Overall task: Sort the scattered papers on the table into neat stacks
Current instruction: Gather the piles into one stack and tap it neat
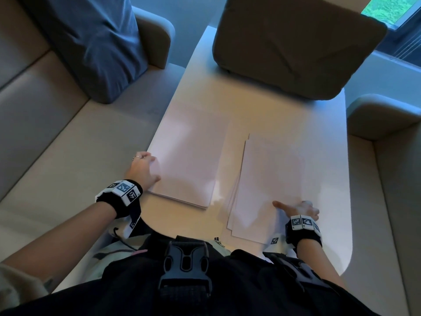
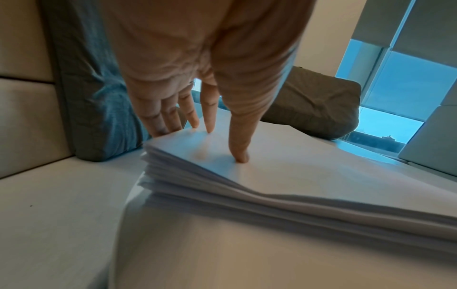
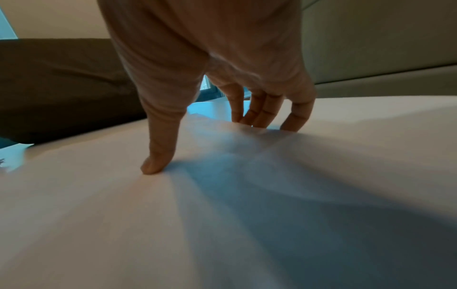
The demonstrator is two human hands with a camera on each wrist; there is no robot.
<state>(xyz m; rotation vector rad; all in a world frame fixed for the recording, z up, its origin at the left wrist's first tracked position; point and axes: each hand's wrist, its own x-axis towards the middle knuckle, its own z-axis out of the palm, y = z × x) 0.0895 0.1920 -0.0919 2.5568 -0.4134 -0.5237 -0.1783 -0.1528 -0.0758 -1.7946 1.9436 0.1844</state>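
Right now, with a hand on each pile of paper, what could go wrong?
1. The left stack sits at the table edge beside the sofa; a push from the left hand could possibly tip sheets off.
2. The right pile is fanned and uneven, overhanging the near edge; sheets may slide into the lap.
3. The right hand presses with spread fingertips, so the top sheet may buckle or crease.

dim bluish window (image 1: 391, 10) light, soft shadows, blurry wide-angle pics w/ warped edges
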